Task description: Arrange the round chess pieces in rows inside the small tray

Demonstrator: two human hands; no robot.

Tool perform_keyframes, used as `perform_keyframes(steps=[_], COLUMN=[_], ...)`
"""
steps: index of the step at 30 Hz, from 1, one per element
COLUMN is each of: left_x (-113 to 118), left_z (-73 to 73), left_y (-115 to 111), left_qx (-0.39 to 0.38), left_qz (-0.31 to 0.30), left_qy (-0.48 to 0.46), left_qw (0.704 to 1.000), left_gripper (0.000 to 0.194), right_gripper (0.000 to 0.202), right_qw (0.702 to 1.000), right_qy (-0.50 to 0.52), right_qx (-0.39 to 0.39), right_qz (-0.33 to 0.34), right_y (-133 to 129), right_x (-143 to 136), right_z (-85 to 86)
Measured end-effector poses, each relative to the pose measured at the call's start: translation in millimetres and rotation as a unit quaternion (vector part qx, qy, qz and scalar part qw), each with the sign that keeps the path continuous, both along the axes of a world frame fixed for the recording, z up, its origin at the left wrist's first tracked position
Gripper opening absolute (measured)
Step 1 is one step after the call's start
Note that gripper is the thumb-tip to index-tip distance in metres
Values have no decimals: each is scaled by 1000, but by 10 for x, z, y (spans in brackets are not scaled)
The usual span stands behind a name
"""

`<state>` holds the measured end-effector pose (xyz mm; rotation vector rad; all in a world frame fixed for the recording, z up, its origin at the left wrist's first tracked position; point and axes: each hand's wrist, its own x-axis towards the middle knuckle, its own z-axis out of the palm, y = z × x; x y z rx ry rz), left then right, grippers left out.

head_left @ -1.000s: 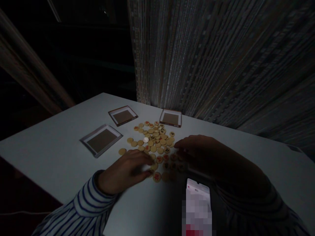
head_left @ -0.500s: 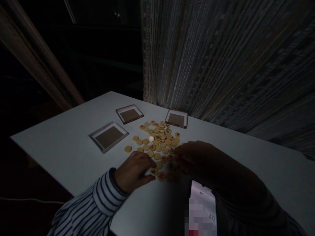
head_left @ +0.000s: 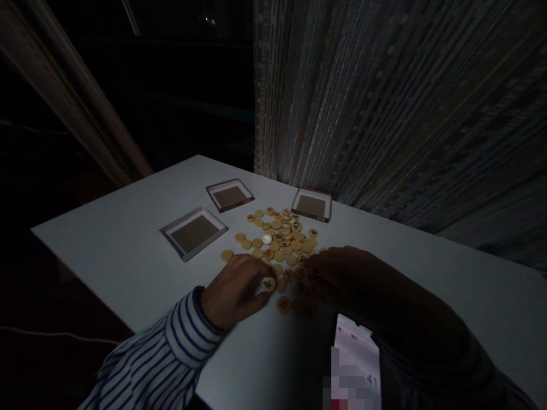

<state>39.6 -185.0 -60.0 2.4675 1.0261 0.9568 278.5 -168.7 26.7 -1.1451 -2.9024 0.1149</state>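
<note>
In the head view, many round Chinese chess pieces (head_left: pixel 279 256) with red or black characters, or plain faces, lie in a loose heap on the table. My left hand (head_left: pixel 237 287) is at the near left of the heap, its thumb and index finger closed around a Chinese chess piece (head_left: pixel 268 284) with a black character. A red-marked piece (head_left: pixel 284 305) lies just beyond the thumb tip. At the right edge of the heap, in deep shadow, my right hand (head_left: pixel 337 273) has its fingers reaching over some pieces; nothing is seen in its grasp.
Three shallow open boxes stand around the heap: a grey one (head_left: pixel 194 232) at left, a brown-rimmed one (head_left: pixel 229 195) behind and another (head_left: pixel 311 205) at back right. A lit phone (head_left: pixel 359 341) lies below my right forearm. A string curtain (head_left: pixel 325 102) hangs behind the white table (head_left: pixel 106 228).
My left hand has moved slightly forward with the black-marked piece, away from the red-marked piece beside it. The right hand has barely moved. The whole view has shifted slightly.
</note>
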Motion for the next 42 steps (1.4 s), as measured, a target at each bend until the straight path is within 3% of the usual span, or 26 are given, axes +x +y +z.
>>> perform_keyframes(steps=[4,10,17,24,29,33,42], left_x=[5,46,123,200,259,373,710], left_z=[44,118,189,338,510,565,686], left_y=[-10,-38,-51,-108,-123,-121,-12], left_qx=[13,-65,-86,-199,-227,-254,-340], left_qz=[19,57,91,37,10,3,6], left_qy=[-25,-62,-121,-244,-253,-264,-353], left_qw=[999,994,985,948,940,930,872], left_gripper=[22,26,25,30,26,27,32], right_gripper=[16,13,11,16,22,22,23], right_qw=[1000,1000,1000,997,996,995,989], right_qy=[-10,16,6,66,76,80,74], right_qx=[-18,-3,23,28,37,48,65], right_qz=[-10,-8,2,1,-12,-20,-106], right_y=[-5,-8,-39,-120,-208,-273,-379], right_x=[-26,-4,21,35,59,159,435], right_z=[36,28,-11,20,103,99,164])
